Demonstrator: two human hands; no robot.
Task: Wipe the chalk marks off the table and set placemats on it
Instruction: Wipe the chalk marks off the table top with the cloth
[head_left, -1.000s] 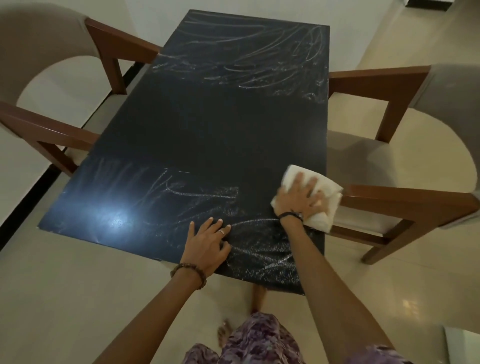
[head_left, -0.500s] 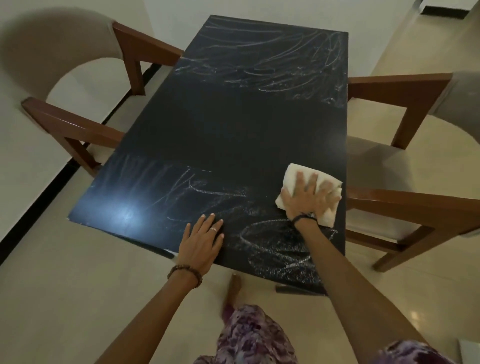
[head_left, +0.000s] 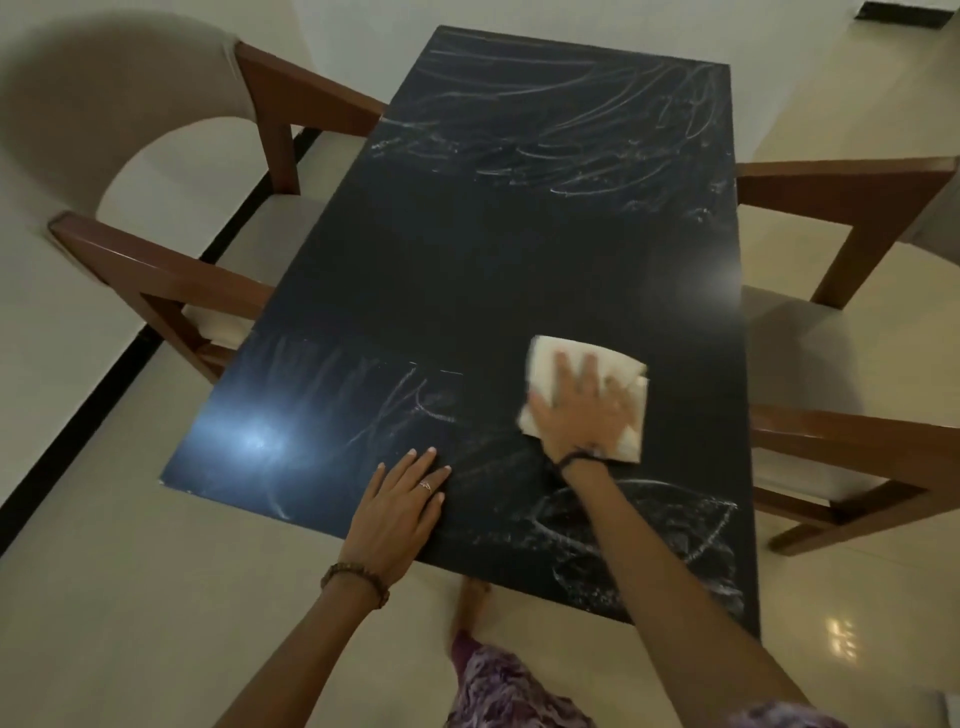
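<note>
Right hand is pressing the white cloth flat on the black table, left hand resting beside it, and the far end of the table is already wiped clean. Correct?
Not quite. In the head view the far end of the table still carries chalk scribbles. The rest holds: right hand flat on the white cloth, left hand resting beside it.

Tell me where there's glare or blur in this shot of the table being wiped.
Head view: bright glare sits on the black table near its front left corner, with a fainter flare by the right edge; the right hand and the white cloth under it are motion-blurred; the left hand is sharp; the wide lens bends the chairs outward.
</note>
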